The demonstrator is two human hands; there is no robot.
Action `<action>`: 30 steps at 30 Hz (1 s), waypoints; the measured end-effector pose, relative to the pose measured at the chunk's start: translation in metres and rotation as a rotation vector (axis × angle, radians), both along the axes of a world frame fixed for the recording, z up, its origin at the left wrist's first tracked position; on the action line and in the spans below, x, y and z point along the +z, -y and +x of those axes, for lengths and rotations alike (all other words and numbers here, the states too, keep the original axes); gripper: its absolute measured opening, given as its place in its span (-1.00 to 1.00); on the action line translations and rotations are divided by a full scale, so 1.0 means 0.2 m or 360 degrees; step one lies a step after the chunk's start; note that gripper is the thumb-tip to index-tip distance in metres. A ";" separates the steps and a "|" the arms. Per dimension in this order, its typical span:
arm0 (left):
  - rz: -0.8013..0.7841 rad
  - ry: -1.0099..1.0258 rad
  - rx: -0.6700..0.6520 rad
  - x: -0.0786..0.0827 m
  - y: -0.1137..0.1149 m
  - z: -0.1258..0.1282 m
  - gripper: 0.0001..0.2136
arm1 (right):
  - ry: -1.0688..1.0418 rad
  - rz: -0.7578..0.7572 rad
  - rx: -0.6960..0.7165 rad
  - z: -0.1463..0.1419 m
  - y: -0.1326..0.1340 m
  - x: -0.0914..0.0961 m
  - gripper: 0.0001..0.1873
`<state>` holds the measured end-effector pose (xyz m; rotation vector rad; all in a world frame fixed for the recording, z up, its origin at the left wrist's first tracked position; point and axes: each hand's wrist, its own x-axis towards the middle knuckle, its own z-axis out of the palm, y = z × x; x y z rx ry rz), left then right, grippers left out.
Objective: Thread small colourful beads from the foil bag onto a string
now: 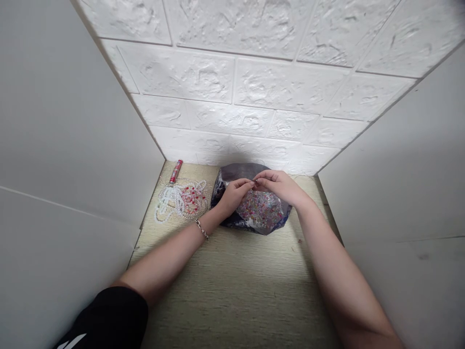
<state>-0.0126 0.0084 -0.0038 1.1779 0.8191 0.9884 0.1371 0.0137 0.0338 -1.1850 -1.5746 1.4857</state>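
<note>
Many small multicoloured beads (262, 208) fill a dark, open bag (240, 170) that lies against the foot of the wall. Above it my left hand (236, 194) and my right hand (278, 185) meet, fingertips pinched close together. Something tiny, perhaps a bead, shows between them, too small to name for sure. A chain bracelet (202, 229) circles my left wrist. Left of the bag lies a loose heap of strung beads (174, 201), white and clear, with red and pink beads (193, 198) among them.
A small red cylinder (176, 171) lies behind the bead strings, near the left corner. White brick-patterned wall (254, 87) closes the back. Grey panels stand on the left (72, 145) and right (399, 160) of the pale wooden surface (232, 286).
</note>
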 end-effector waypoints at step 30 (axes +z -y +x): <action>0.0133 -0.0123 0.0127 0.01 0.00 0.00 -0.78 | 0.0243 0.0215 -0.0095 -0.02 0.00 0.00 -0.80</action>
